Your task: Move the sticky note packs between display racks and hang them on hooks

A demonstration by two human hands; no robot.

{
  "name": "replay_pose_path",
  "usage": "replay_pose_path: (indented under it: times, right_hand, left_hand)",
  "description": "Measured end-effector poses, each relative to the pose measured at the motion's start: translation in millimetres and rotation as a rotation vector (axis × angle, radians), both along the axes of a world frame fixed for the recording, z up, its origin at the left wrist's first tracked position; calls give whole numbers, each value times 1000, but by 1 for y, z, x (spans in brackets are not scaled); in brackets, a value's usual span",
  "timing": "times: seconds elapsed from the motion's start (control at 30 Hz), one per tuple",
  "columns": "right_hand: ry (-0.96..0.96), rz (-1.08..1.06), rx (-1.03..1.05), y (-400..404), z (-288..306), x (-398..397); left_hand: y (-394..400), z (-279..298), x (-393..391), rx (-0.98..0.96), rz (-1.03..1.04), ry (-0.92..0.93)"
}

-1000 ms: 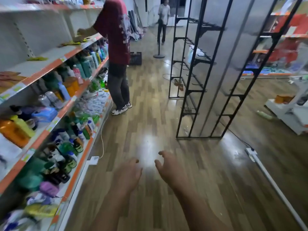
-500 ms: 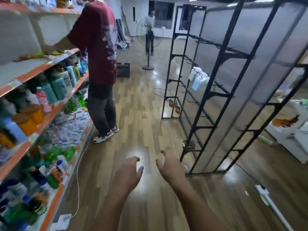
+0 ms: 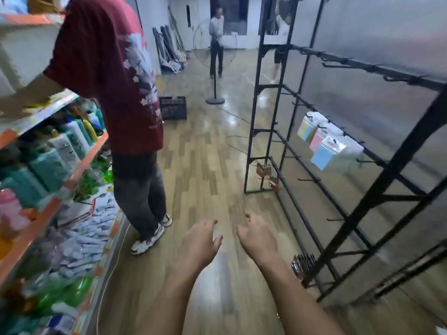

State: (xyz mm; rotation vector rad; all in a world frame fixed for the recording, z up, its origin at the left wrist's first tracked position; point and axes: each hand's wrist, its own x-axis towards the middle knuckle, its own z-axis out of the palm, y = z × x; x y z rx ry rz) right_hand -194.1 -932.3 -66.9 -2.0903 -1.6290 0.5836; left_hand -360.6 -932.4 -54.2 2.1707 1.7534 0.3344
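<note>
The packs (image 3: 324, 143) hang on hooks of the black rack (image 3: 377, 189), in its middle row. Below the packs and to their left, well apart from them, the left hand (image 3: 199, 243) and the right hand (image 3: 257, 238) are over the floor (image 3: 208, 165), both empty with fingers loosely curled. Further left of the rack, a person in a red shirt (image 3: 106, 76) stands at a shelf (image 3: 79, 163) of bottles.

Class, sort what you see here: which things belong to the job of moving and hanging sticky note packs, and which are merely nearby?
Part of the job:
- sticky note packs hanging on the rack
- black display rack with empty hooks
- left hand and right hand, both empty

Merely nearby:
- bottles on the shelves
- black crate
- standing fan
- person in a red shirt
</note>
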Motion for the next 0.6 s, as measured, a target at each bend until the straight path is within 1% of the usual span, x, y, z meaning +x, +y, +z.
replay_pose_path:
  times: [0.13, 0.27, 0.43, 0.6]
  right_hand:
    - [-46, -1, 19, 109, 19, 13]
    - [-67, -68, 23, 186, 24, 35]
    - [-60, -313, 46, 270, 18, 87]
    - [-9, -590, 50, 320, 23, 131]
  left_hand:
    - [106, 23, 14, 79, 17, 19]
    - [199, 19, 36, 82, -23, -1]
    - [321, 7, 93, 87, -218, -25]
    - [418, 10, 166, 124, -489, -67]
